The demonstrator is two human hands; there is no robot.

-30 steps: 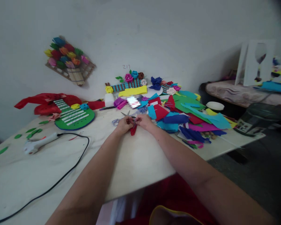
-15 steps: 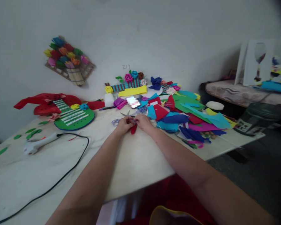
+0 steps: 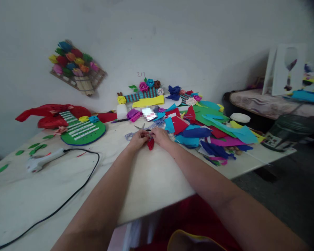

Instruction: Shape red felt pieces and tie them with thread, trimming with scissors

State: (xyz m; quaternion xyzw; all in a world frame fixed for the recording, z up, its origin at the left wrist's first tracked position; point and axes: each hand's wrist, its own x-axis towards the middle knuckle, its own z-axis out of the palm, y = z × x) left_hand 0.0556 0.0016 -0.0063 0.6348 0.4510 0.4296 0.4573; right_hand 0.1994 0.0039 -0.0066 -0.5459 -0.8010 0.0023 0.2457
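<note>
A small piece of red crepe paper (image 3: 150,144) hangs below my fingertips over the middle of the table. My left hand (image 3: 139,139) is closed with its fingers pinched at the gathered top of the red paper. Close against it, my right hand (image 3: 160,136) pinches at the same spot, its fingertips partly hidden. Just behind the hands lie scissors (image 3: 140,127), blades pointing left, and a tangle of pale purple string (image 3: 129,136). More of the string spreads behind my right hand.
A white glue gun (image 3: 45,159) with a black cord lies left, near green paper leaves (image 3: 34,145) and a green guitar-shaped board (image 3: 94,138). Coloured paper scraps (image 3: 196,132) heap on the right. A dark-tinted jar (image 3: 282,134) stands at the right table edge. Paper flowers (image 3: 143,86) lean at the wall.
The red paper has swung slightly to the right and shows a little wider below my fingers. Both hands stay almost in the same place.
</note>
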